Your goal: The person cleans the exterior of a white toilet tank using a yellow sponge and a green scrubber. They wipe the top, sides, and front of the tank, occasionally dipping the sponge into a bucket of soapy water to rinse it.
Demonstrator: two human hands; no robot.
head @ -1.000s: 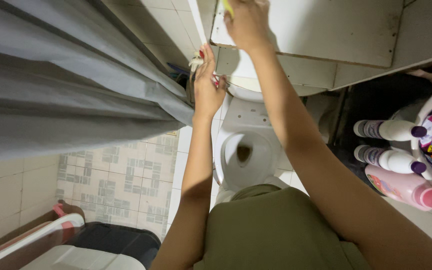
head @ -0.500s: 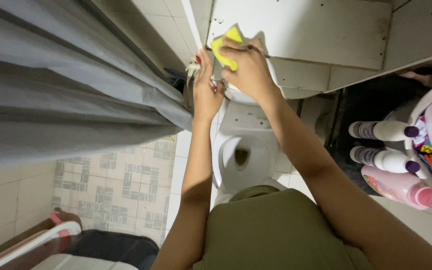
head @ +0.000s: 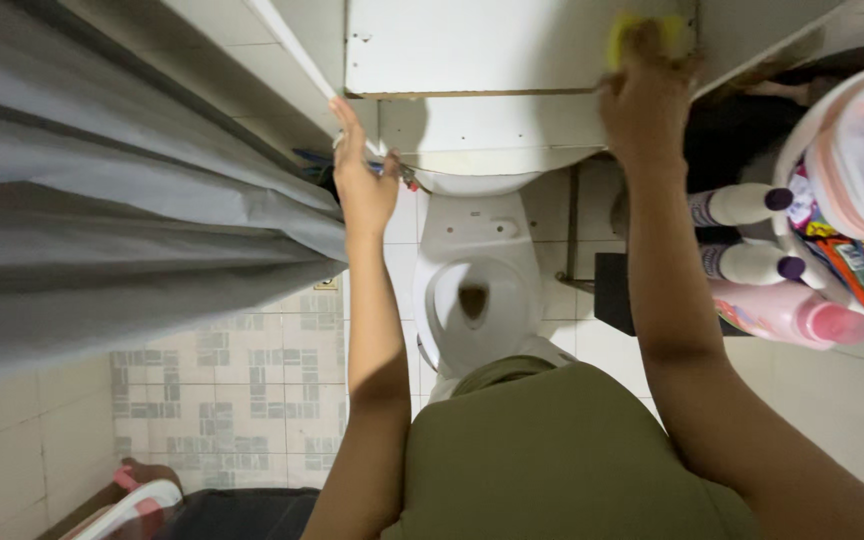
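1. We press a yellow sponge (head: pixel 642 30) against the white panel (head: pixel 472 45) with our right hand (head: pixel 647 100).
2. Our left hand (head: pixel 362 180) rests flat on the panel's left corner.
3. Below our fingers (head: pixel 345 112) sits the toilet bowl (head: pixel 472 300); bottles (head: pixel 752 235) stand right of them.

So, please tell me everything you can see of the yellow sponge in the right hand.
The yellow sponge is mostly hidden under the right hand, and the picture is blurred there. Only its bright yellow edges show above and beside the fingers. It looks soft. The hand presses it flat against the white panel above the toilet, near the panel's right edge. Nothing else touches it.
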